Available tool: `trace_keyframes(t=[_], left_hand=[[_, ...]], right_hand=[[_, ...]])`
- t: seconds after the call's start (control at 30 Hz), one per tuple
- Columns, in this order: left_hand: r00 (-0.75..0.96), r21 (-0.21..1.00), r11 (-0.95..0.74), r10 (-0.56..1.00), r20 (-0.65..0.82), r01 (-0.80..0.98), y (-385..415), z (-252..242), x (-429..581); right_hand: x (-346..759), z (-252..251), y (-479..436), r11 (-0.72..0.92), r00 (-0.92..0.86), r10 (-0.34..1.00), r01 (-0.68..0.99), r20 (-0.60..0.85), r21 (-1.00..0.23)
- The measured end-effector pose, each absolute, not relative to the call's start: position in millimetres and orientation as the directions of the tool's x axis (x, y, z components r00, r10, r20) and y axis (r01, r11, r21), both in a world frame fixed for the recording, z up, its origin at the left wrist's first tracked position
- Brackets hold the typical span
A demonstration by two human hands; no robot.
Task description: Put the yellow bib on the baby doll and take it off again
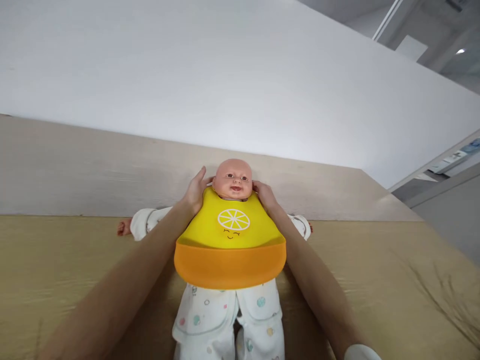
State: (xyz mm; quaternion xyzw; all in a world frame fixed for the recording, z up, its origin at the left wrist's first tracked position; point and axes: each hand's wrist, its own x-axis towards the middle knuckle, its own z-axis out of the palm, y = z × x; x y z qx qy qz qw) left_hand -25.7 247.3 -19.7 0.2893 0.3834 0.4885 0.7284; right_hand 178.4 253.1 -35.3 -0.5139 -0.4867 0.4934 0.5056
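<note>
My left hand (195,191) sits with its fingers spread beside the baby doll's (232,179) neck, and my right hand (265,196) lies against the other side, both at the collar of the yellow silicone bib (229,225); I can't tell whether either one pinches it. In the head view, the doll lies face up at the far edge of the tan table (63,270), its head past that edge against a pale wood-grain panel (112,170), with the orange bib pocket (229,265) resting over its dotted white sleepsuit (228,315).
</note>
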Motion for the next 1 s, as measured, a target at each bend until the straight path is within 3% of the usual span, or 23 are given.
trace_keyframes(t=[0.17, 0.4, 0.77, 1.0], left_hand=[[0.212, 0.798, 0.288, 0.956, -0.204, -0.529, 215.0, -8.8, -22.6], [0.298, 0.793, 0.341, 0.931, -0.211, -0.505, 138.4, -10.8, -29.2], [0.285, 0.827, 0.370, 0.921, -0.266, -0.423, 10.4, -18.7, -36.4], [0.362, 0.807, 0.431, 0.885, -0.292, -0.403, -11.2, -28.8, -40.1]], right_hand=[[177.4, -21.8, 219.4, 0.033, 0.106, 0.994, -0.071, 0.025, -0.997], [174.2, -18.2, 134.7, -0.008, 0.153, 0.988, -0.149, -0.032, -0.989], [168.0, -19.5, -8.0, -0.090, 0.056, 0.992, -0.341, -0.116, -0.936], [175.0, -16.9, -18.2, -0.211, -0.030, 0.976, -0.347, -0.214, -0.914]])
